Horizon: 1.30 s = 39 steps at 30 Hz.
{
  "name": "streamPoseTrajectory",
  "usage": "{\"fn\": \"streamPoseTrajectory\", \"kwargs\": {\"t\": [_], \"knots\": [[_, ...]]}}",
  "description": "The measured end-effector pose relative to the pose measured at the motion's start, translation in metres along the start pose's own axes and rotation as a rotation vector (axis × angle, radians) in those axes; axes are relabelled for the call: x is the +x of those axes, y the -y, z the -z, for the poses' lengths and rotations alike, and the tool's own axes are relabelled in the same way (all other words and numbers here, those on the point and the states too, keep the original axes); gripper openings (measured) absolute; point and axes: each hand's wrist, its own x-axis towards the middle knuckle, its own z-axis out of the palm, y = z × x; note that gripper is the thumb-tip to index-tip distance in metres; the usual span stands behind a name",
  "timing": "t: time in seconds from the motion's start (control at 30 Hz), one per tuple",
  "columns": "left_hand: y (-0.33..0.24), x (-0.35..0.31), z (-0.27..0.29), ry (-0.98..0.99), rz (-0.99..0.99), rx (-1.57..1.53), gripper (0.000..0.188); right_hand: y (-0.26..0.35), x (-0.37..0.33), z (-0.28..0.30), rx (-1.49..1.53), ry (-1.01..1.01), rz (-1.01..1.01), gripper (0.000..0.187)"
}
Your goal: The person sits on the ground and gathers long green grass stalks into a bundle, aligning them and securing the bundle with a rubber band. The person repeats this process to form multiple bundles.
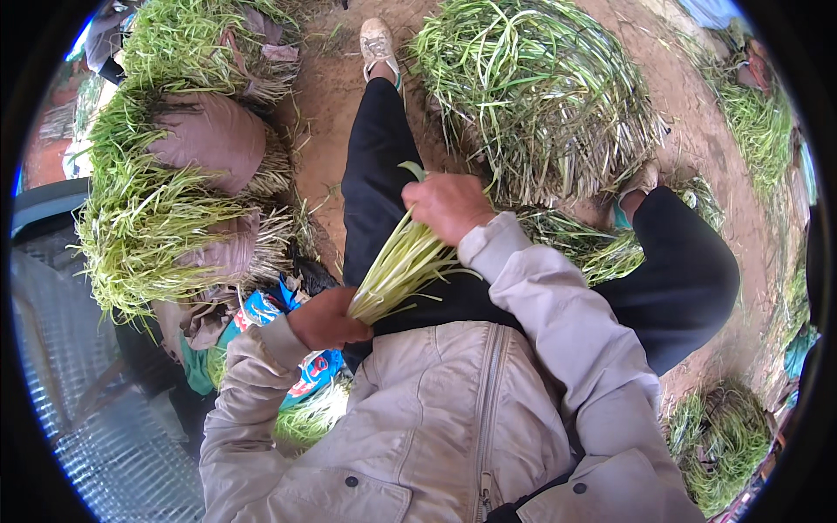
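Observation:
My left hand point(331, 319) is wrapped round one end of a bunch of pale yellow-green chives point(399, 268) in front of my waist. The bunch slants up to the right and fans out above my lap. Closed at its upper end is my right hand point(449, 207), with its fingers curled over the stalks. A single green leaf point(412, 170) pokes out past those fingers. The right fingertips are partly hidden, so how many stalks they pinch is unclear.
A large heap of green chives point(532, 96) lies ahead between my feet. On the left are stacked bundles wrapped in pinkish cloth point(214, 144). A blue printed bag point(318, 375) lies by my left hip. More loose greens point(719, 444) sit at lower right on the brown dirt floor point(318, 166).

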Motion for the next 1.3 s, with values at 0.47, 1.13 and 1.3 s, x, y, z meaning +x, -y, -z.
{"fn": "streamPoseTrajectory", "kwargs": {"t": [0.47, 1.13, 1.3], "knots": [[0.005, 0.0, 0.001, -0.03, -0.001, -0.007, 0.028, -0.14, -0.043, 0.05, 0.306, -0.419, -0.423, 0.015], [0.005, -0.001, 0.002, -0.026, -0.029, -0.019, 0.03, -0.056, -0.013, 0.01, 0.298, 0.068, -0.055, 0.012], [0.011, 0.001, 0.0, -0.036, -0.054, -0.028, 0.03, -0.074, -0.016, -0.008, 0.866, 0.131, -0.415, 0.013]]}}
